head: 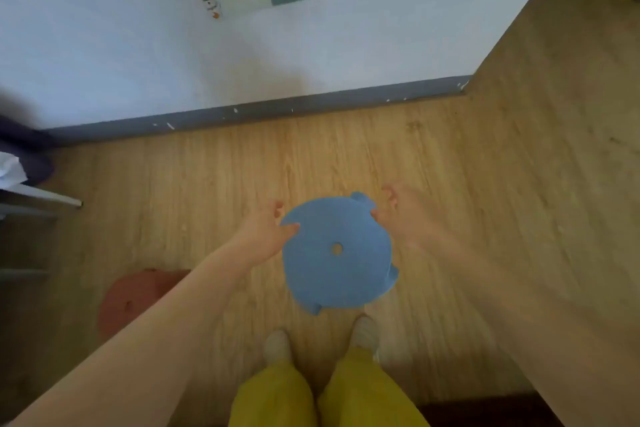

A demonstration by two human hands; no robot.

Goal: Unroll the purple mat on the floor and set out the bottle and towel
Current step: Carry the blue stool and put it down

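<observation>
A round blue plastic stool (337, 253) with a small hole in its seat stands on the wooden floor just ahead of my feet. My left hand (268, 229) holds its left rim, thumb lying on the seat edge and fingers curled behind. My right hand (398, 215), blurred by motion, grips the upper right rim by one leg. A dark purple shape (24, 152) shows at the left edge of the view, too blurred to tell whether it is the mat. No bottle or towel is in view.
A reddish-brown stool (131, 298) sits on the floor to the left, partly behind my left forearm. A white wall with a grey skirting board (277, 107) runs across ahead. Pale metal furniture legs (52, 198) and something white poke in at the left.
</observation>
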